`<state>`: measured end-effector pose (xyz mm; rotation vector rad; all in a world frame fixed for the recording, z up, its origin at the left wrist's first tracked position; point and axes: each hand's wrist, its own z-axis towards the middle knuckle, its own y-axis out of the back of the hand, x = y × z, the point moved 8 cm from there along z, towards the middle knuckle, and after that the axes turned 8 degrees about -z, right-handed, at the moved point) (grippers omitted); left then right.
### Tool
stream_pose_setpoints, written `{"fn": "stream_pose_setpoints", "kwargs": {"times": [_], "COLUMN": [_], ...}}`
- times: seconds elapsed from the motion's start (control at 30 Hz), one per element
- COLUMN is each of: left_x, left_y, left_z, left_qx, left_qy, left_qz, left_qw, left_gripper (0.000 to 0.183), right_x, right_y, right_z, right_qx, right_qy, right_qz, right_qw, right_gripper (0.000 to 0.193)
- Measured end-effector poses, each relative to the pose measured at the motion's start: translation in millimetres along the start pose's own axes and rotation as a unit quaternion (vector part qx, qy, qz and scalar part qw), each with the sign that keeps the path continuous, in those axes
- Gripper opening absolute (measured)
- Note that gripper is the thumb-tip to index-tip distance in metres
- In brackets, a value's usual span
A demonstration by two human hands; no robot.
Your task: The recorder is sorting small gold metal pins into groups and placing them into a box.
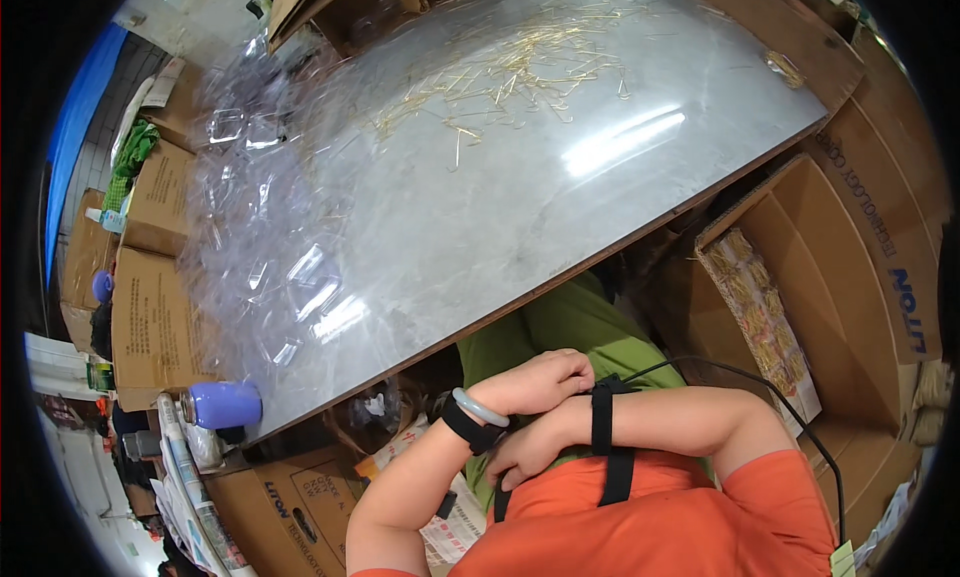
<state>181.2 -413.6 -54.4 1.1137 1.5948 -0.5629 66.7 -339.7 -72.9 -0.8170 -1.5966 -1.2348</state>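
Both of my hands are drawn in over my lap, forearms crossing. My left hand (pixel 540 379) has its fingers curled in beside the black strap (pixel 602 417) on my right forearm; whatever they may pinch is hidden. On the left wrist sit a pale bangle (pixel 480 407) and a black wristband (pixel 470 429). Lower down, partly behind the left wrist, my right hand (pixel 528 453) rests against the orange shirt (pixel 640 522) with its fingers loosely bent and apart. A black cable (pixel 770 385) runs from near the strap round my right arm.
The grey tabletop (pixel 470 227) bears a pile of thin gold wire hooks (pixel 530 62) at the far side and clear plastic packs (pixel 270 217) at left. A purple jar (pixel 225 405) stands at the left corner. On the right, an open carton (pixel 840 267) holds bundled gold pieces (pixel 760 307).
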Motion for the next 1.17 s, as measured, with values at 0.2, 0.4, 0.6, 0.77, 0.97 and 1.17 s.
{"fn": "stream_pose_setpoints", "kwargs": {"times": [0.2,0.4,0.6,0.77,0.97,1.17], "left_x": [26,28,22,14,9,30], "left_y": [-10,-16,-15,-15,-10,-13], "left_z": [5,4,-2,-4,-7,-9], "left_qx": [0.018,0.072,0.093,0.072,-0.022,0.061], "left_qy": [0.069,0.171,0.229,0.207,0.143,0.179], "left_qz": [-0.129,-0.199,-0.219,-0.208,-0.215,-0.335], "left_qw": [0.989,0.962,0.944,0.953,0.966,0.923], "left_gripper": [0.018,0.031,0.039,0.035,0.031,0.030], "right_x": [-5,-2,-5,-27,-33,-21], "right_y": [1,12,6,-11,-1,9], "right_z": [0,-4,-3,14,-9,-7], "right_qx": [-0.013,-0.064,-0.034,-0.061,-0.173,-0.083], "right_qy": [-0.049,-0.076,-0.116,-0.106,-0.183,-0.136], "right_qz": [-0.032,-0.081,-0.060,-0.106,-0.023,0.027], "right_qw": [0.998,0.992,0.991,0.987,0.967,0.987], "right_gripper": [0.037,0.040,0.041,0.045,0.042,0.053]}}
